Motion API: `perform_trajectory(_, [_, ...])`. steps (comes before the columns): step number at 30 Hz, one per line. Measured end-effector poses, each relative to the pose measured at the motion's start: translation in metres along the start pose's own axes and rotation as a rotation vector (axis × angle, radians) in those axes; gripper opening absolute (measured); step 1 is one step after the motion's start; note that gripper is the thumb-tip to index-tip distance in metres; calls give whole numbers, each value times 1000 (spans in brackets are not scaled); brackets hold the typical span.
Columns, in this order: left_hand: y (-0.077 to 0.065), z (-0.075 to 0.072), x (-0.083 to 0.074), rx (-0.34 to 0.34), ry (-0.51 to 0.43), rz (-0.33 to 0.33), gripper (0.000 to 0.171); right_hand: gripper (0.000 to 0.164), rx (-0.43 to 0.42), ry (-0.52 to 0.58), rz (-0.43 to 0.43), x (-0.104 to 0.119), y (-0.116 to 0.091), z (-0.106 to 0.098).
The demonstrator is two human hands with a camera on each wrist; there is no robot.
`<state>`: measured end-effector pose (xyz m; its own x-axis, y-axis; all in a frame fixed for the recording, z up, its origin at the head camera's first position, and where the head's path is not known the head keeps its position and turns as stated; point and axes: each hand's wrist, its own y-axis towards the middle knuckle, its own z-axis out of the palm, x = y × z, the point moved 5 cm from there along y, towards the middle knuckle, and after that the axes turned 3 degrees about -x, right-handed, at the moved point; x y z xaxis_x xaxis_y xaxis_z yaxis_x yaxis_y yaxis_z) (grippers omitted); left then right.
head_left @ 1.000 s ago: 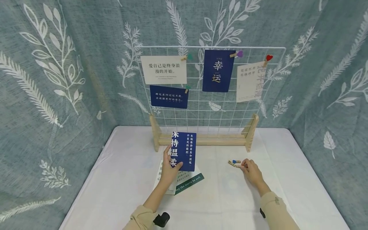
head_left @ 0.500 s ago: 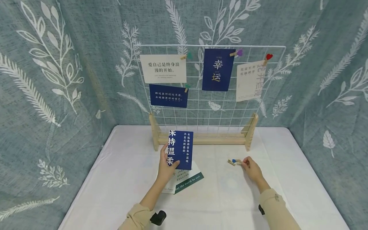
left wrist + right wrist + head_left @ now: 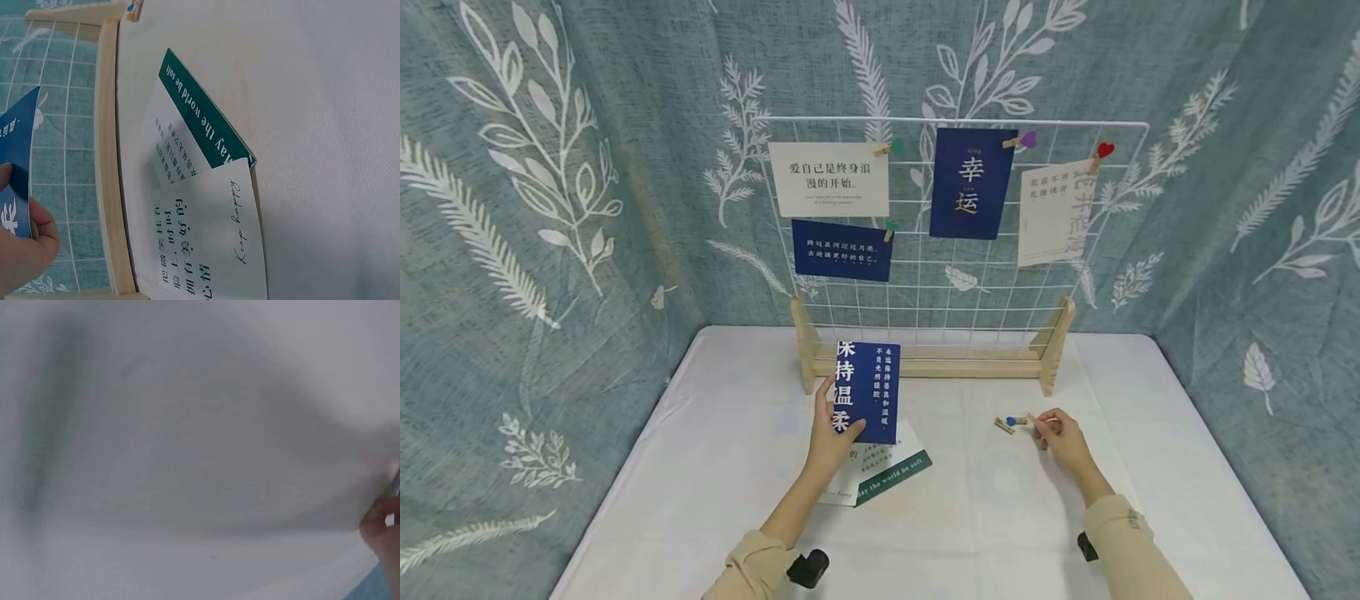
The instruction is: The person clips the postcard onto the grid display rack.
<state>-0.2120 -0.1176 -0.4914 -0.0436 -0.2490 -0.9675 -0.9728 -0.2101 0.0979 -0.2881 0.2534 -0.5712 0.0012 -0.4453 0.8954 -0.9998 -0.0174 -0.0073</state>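
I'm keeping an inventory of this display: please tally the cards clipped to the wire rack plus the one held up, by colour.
Dark blue: 3 (tall blue card, wide blue card, held card in the left hand)
Pale: 2 (wide pale card, tall pale card)
Total: 5

The head view is bright, shadows faint on the table [image 3: 970,508]. Wrist views are dimmer; the right has broad soft shadows and a blurred green streak [image 3: 53,419].
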Motion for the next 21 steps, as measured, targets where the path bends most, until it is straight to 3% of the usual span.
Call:
perform_trajectory(5, [0, -2, 3, -20, 15, -33, 82, 21, 16, 140, 53, -2, 1, -3])
perform_trajectory(13, [2, -3, -1, -5, 26, -21, 83, 28, 7, 179, 73, 4, 0, -6])
perform_trajectory(17, [4, -4, -2, -13, 28, -18, 82, 31, -26, 172, -37, 5, 6, -9])
perform_trajectory(18, [5, -4, -2, -17, 32, -17, 82, 31, -29, 209, -113, -8, 16, -8])
perform_trajectory(21, [6, -5, -2, -23, 38, -18, 82, 33, -79, 120, -146, -10, 21, -10])
